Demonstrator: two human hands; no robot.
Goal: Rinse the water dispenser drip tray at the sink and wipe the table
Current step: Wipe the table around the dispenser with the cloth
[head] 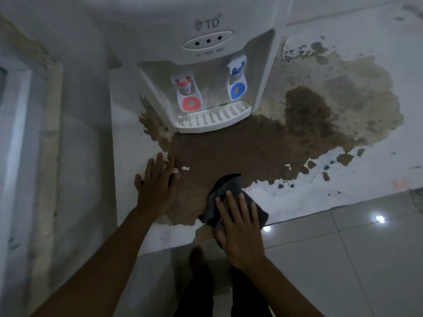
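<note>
A white water dispenser (206,53) with a red tap and a blue tap stands at the back of the table (320,195). Its white slotted drip tray (214,118) sits in place at the dispenser's foot. The table top is white with a large brown worn patch (240,147) in front of the dispenser. My right hand (238,227) lies flat, fingers spread, pressing a dark grey cloth (229,188) onto the table near its front edge. My left hand (158,186) rests flat on the table to the left, fingers apart, holding nothing.
A wall and a pale frame (20,133) stand close on the left. Glossy floor tiles (343,259) lie below the table's front edge, and my bare foot (199,259) shows there. Small white flakes (185,168) lie on the brown patch.
</note>
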